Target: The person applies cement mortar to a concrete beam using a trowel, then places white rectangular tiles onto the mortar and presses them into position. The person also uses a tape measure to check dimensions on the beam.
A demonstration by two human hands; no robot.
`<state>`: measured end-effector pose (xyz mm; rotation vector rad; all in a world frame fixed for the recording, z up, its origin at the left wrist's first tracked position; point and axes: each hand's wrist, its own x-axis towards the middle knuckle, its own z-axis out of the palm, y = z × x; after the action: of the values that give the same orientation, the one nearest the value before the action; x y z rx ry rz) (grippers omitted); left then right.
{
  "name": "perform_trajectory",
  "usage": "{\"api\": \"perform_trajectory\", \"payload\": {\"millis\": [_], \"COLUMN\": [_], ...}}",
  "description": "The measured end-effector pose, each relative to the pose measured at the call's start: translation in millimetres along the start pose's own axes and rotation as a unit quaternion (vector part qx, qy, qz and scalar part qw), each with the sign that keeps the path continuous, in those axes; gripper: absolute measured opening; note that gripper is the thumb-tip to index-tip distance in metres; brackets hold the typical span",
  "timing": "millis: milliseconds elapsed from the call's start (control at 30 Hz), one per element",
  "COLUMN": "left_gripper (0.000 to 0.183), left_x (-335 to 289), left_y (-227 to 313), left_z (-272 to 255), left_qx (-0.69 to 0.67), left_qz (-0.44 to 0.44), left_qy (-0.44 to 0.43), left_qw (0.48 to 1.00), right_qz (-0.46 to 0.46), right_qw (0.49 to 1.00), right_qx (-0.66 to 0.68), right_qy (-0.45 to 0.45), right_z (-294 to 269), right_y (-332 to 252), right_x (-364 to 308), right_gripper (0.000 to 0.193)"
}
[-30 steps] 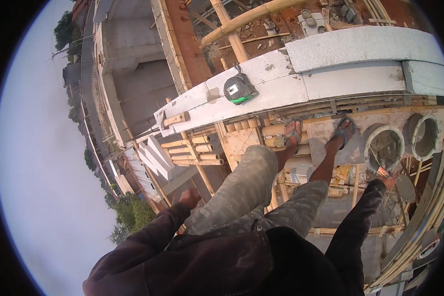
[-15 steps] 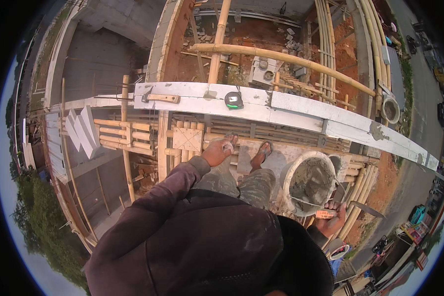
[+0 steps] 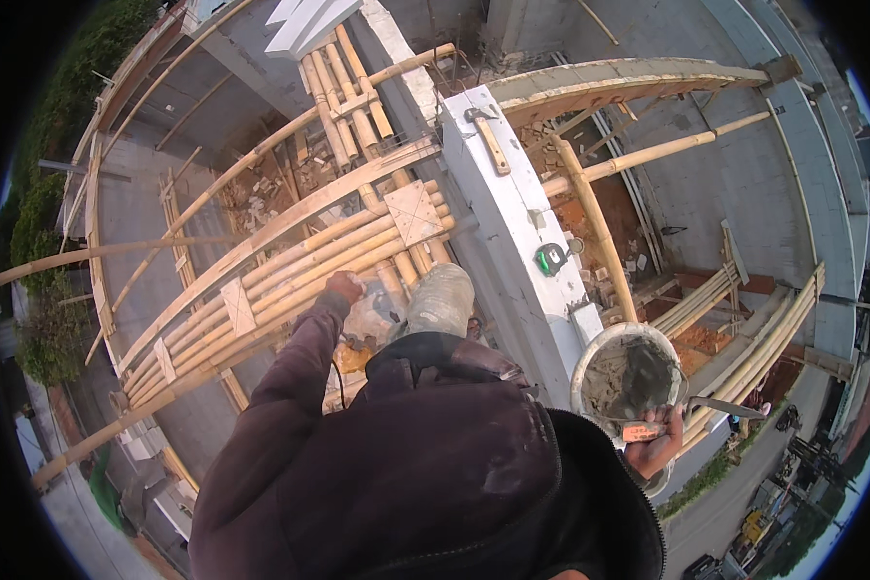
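My right hand (image 3: 655, 443) is closed round the orange-brown handle of a trowel (image 3: 730, 407), whose metal blade points out to the right. Just beyond that hand is a round bucket (image 3: 582, 372) with wet grey mortar (image 3: 638, 377) in it; the fingers are close against its rim, and its thin wire handle runs toward them. On the other side, my left hand (image 3: 344, 286) is held out over bamboo poles with its fingers curled in. Something pale shows at those fingers, too small to name.
A white block wall top (image 3: 512, 208) runs ahead of me, carrying a hammer (image 3: 491, 141) and a tape measure (image 3: 551, 259). Bamboo scaffolding (image 3: 290, 266) spans the left, with small boards (image 3: 414, 213) on it. Rubble lies far below between the walls; more bamboo poles (image 3: 764, 358) are at right.
My body has turned left, so the wall top now runs away from me. The bucket has come round with my right hand, which keeps the trowel. My left hand has swung over the left-hand bamboo.
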<state>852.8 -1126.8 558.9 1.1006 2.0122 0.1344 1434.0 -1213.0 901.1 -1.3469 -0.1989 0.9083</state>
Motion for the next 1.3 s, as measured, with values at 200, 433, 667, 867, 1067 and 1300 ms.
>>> {"api": "perform_trajectory", "payload": {"millis": [200,433,667,867,1067,1300], "left_gripper": [0.029,0.041,0.023,0.010,0.012,0.018], "left_x": [-59,-115,-20,7,36,111], "left_y": [-179,-218,-279,-205,-104,-37], "left_z": [44,72,-12,-173,-229,-287], "left_qx": [0.077,-0.306,-0.074,-0.436,-0.439,-0.426], "left_qz": [-0.112,-0.345,-0.183,-0.183,-0.129,-0.084], "left_qy": [-0.002,0.002,0.079,0.169,0.189,0.151], "left_qw": [0.991,0.887,0.977,0.865,0.869,0.888], "right_qz": [0.002,-0.026,-0.033,0.002,-0.005,0.005], "right_qw": [0.993,0.994,0.983,0.980,0.983,0.985], "right_qx": [-0.072,-0.041,-0.017,-0.027,-0.046,-0.043], "right_qy": [-0.094,-0.100,-0.181,-0.196,-0.177,-0.165], "right_z": [81,165,289,375,455,544], "right_y": [-25,-24,-9,12,36,60], "right_x": [41,74,74,72,91,123], "right_gripper": [0.024,0.020,0.028,0.029,0.025,0.025]}}
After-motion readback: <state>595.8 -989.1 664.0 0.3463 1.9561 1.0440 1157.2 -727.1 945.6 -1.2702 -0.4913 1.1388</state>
